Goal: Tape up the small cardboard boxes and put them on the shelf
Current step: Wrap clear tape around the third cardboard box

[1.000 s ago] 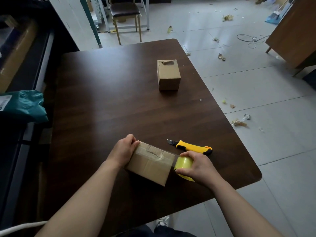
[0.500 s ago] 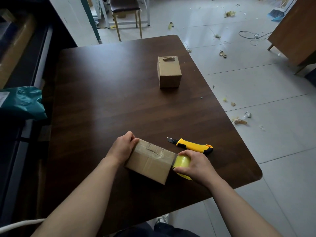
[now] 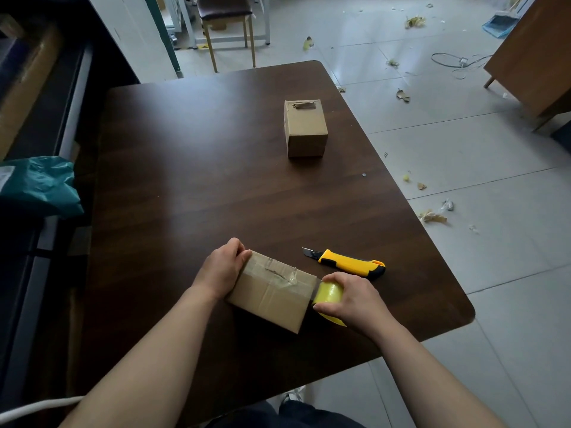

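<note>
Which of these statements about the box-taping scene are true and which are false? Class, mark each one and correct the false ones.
1. The right hand grips the yellow tape roll at the near box's right end. True.
2. The utility knife lies on the table, untouched. True.
3. The left hand holds the knife. False: it holds the near box's left end.
4. The knife's blade is retracted. False: the blade sticks out.
5. A second box stands farther back on the table. True.
</note>
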Available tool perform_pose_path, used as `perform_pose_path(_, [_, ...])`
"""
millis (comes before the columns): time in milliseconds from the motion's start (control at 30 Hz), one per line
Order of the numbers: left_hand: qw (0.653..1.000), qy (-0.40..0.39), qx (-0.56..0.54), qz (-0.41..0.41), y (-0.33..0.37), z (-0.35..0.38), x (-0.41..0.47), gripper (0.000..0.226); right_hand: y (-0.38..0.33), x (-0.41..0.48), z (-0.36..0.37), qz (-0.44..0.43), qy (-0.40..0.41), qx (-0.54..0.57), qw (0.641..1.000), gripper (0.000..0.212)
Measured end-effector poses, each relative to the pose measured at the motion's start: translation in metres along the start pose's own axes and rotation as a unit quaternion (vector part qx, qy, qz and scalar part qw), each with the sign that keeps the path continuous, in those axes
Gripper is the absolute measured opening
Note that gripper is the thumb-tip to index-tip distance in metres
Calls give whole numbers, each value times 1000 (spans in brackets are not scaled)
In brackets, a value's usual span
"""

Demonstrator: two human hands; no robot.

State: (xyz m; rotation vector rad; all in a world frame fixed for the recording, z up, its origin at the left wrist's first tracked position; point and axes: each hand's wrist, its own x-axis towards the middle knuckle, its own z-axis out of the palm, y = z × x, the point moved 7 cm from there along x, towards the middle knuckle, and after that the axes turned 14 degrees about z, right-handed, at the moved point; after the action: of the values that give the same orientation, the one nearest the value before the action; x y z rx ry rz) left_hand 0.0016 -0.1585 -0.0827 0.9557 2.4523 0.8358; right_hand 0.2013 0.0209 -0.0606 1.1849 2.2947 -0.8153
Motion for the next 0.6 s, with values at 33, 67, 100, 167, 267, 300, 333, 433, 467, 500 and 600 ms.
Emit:
perform_pose_path(33, [1000,0,3,-1,0,1,-1,22,0,0,1,1,-1,1,1000,66])
perform_pose_path(67, [1000,0,3,-1,0,2,-1,21,1,0,1,2,-3,2,1000,66])
perform_pose_path(100, [1000,-1,4,-2,-1,3,-1,19,1,0,2,2,-3,3,1000,66])
perform_pose_path(167, [1000,-4,5,-10,-2,7,-2,17,1,1,3,2,-2,3,1000,65])
perform_pose_path(267, [1000,4,13,-28,-5,9,-3,21,2,1,5,2,1,0,1000,64])
perform_pose_path(300, [999,18,14,-42,-6,7,-5,23,2,1,6,1,1,0,1000,64])
perform_pose_path(333, [997,44,24,-53,-5,4,-7,25,3,1,7,1,1,0,1000,64])
perform_pose_path(433, [985,135,108,-4,18,-8,-17,21,5,1,8,3,3,5,1000,63])
perform_pose_path(467, [981,148,123,23,27,-5,-21,17,6,1,9,3,4,6,1000,63])
perform_pose_path(500, [980,151,127,39,34,1,-25,15,7,1,10,3,4,8,1000,63])
perform_pose_path(600, [984,147,96,34,42,19,-35,24,6,1,13,0,-1,14,1000,64])
